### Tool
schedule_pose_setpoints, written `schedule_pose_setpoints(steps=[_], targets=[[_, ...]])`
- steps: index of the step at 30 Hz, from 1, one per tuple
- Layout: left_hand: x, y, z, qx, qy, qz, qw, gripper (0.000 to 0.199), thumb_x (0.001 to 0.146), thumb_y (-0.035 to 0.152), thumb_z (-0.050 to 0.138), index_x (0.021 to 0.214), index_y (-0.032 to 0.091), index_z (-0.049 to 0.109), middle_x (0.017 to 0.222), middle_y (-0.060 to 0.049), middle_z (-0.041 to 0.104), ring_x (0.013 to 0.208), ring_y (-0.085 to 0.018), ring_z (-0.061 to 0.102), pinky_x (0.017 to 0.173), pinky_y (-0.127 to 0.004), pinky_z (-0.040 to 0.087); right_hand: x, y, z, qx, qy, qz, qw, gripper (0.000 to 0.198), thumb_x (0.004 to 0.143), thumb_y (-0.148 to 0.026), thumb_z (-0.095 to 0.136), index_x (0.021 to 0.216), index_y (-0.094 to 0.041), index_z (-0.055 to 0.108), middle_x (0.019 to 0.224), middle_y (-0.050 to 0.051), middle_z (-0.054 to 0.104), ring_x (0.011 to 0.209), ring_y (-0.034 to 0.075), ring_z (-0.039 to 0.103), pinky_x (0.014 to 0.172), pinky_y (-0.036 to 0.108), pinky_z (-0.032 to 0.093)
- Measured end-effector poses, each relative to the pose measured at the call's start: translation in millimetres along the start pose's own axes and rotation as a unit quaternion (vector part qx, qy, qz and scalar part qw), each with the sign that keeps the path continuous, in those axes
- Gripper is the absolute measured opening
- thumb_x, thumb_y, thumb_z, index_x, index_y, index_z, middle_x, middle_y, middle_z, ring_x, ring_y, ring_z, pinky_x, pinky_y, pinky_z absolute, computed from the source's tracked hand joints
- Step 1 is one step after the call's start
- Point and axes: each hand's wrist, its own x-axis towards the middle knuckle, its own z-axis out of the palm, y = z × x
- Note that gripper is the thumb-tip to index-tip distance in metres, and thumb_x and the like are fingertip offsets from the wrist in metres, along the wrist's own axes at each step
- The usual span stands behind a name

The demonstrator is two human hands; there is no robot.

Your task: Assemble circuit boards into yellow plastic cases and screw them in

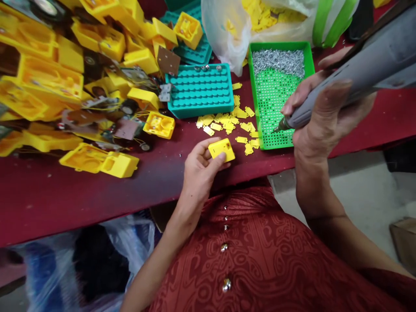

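Near the table's front edge, my left hand (201,162) is closed around a small yellow plastic housing (222,149), thumb on its near side. My right hand (325,112) grips a grey electric screwdriver (344,73), its body running up to the top right. The driver's tip (280,127) points down over the lower part of a green perforated tray (255,108). A heap of small silver screws (279,63) fills the far end of that tray. Whether a screw sits on the tip is too small to tell. Small yellow plates (227,121) lie scattered between the housing and the tray.
A teal ridged tray (199,93) stands behind the scattered plates. Yellow housings with wires and wheels (52,82) are piled at the left. A plastic bag of yellow pieces (224,30) sits at the back. The red-covered table (156,177) ends just before my body.
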Motion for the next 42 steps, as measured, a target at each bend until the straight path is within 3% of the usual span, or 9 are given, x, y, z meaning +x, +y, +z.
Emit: schedule_pose_setpoints(steps=[5, 10, 17, 24, 28, 30, 32, 36, 42], targets=[[-1.3, 3.2, 1.7, -0.022, 0.003, -0.014, 1.000, 0.048, 0.076, 0.036, 0.093, 0.116, 0.022, 0.070, 0.103, -0.005, 0.081, 0.088, -0.018, 0.078, 0.070, -0.026, 0.069, -3.4, 7.1, 1.3, -0.145, -0.012, 0.007, 0.989, 0.078, 0.095, -0.093, 0.025, 0.119, -0.024, 0.052, 0.082, 0.003, 0.053, 0.067, 0.013, 0.059, 0.064, 0.029, 0.055], [-1.5, 4.1, 2.5, -0.027, 0.001, -0.017, 0.999, 0.048, 0.075, 0.035, 0.094, 0.115, 0.022, 0.070, 0.102, -0.005, 0.082, 0.087, -0.017, 0.078, 0.069, -0.025, 0.068, -3.5, 8.8, 3.5, -0.100, 0.002, 0.014, 0.995, 0.078, 0.089, -0.097, 0.038, 0.117, -0.025, 0.051, 0.082, 0.003, 0.053, 0.070, 0.015, 0.061, 0.062, 0.028, 0.053], [-2.8, 4.9, 2.1, -0.037, 0.000, -0.018, 0.999, 0.047, 0.076, 0.033, 0.093, 0.115, 0.021, 0.070, 0.103, -0.005, 0.081, 0.087, -0.017, 0.078, 0.070, -0.026, 0.068, -4.3, 0.5, 3.4, -0.211, -0.018, 0.036, 0.977, 0.088, 0.088, -0.098, 0.015, 0.123, -0.025, 0.051, 0.092, 0.007, 0.060, 0.075, 0.015, 0.066, 0.067, 0.028, 0.059], [-2.6, 5.2, 1.7, -0.023, -0.003, -0.021, 1.000, 0.051, 0.076, 0.035, 0.093, 0.117, 0.019, 0.067, 0.105, -0.005, 0.082, 0.088, -0.016, 0.079, 0.069, -0.023, 0.067, 7.7, 18.9, 17.1, 0.114, 0.055, -0.079, 0.989, 0.056, 0.089, -0.079, 0.073, 0.100, -0.026, 0.055, 0.065, -0.007, 0.040, 0.047, 0.006, 0.049, 0.041, 0.019, 0.041], [-6.9, 10.3, 6.1, 0.071, -0.074, 0.065, 0.993, 0.039, 0.088, 0.031, 0.081, 0.121, 0.019, 0.064, 0.112, -0.008, 0.083, 0.094, -0.019, 0.082, 0.076, -0.027, 0.069, 10.1, 27.0, 21.5, 0.102, 0.065, -0.054, 0.991, 0.062, 0.083, -0.086, 0.072, 0.097, -0.028, 0.055, 0.064, -0.008, 0.039, 0.043, 0.004, 0.048, 0.037, 0.018, 0.038], [-8.3, 18.6, 14.8, 0.172, -0.149, 0.169, 0.959, 0.030, 0.094, 0.022, 0.072, 0.122, 0.019, 0.064, 0.130, -0.012, 0.080, 0.116, -0.024, 0.080, 0.093, -0.035, 0.069, 9.3, 26.5, 21.3, 0.093, 0.064, -0.042, 0.993, 0.065, 0.081, -0.089, 0.071, 0.098, -0.028, 0.055, 0.065, -0.008, 0.041, 0.043, 0.004, 0.048, 0.037, 0.018, 0.039], [-7.6, 28.0, 26.9, 0.296, -0.240, 0.265, 0.886, 0.029, 0.095, 0.012, 0.062, 0.123, 0.017, 0.064, 0.152, -0.017, 0.069, 0.143, -0.030, 0.067, 0.112, -0.046, 0.062, 8.3, 25.3, 20.9, 0.088, 0.059, -0.040, 0.994, 0.066, 0.082, -0.089, 0.070, 0.100, -0.027, 0.056, 0.065, -0.008, 0.042, 0.044, 0.004, 0.049, 0.038, 0.017, 0.040], [-4.4, 36.0, 49.1, 0.470, -0.332, 0.280, 0.768, 0.033, 0.099, 0.005, 0.050, 0.129, 0.013, 0.061, 0.161, -0.022, 0.059, 0.130, -0.035, 0.075, 0.100, -0.052, 0.068, 6.1, 23.7, 19.7, 0.094, 0.073, -0.054, 0.991, 0.060, 0.084, -0.083, 0.075, 0.099, -0.027, 0.059, 0.064, -0.008, 0.045, 0.045, 0.004, 0.051, 0.039, 0.016, 0.041], [-9.0, 22.7, 52.0, 0.466, -0.307, 0.328, 0.762, 0.035, 0.102, 0.006, 0.048, 0.134, 0.014, 0.058, 0.151, -0.019, 0.067, 0.128, -0.030, 0.077, 0.097, -0.044, 0.070, -1.0, 19.0, 10.1, 0.140, 0.031, -0.074, 0.987, 0.043, 0.096, -0.063, 0.074, 0.099, -0.020, 0.066, 0.067, -0.009, 0.056, 0.050, 0.001, 0.056, 0.047, 0.013, 0.046]])
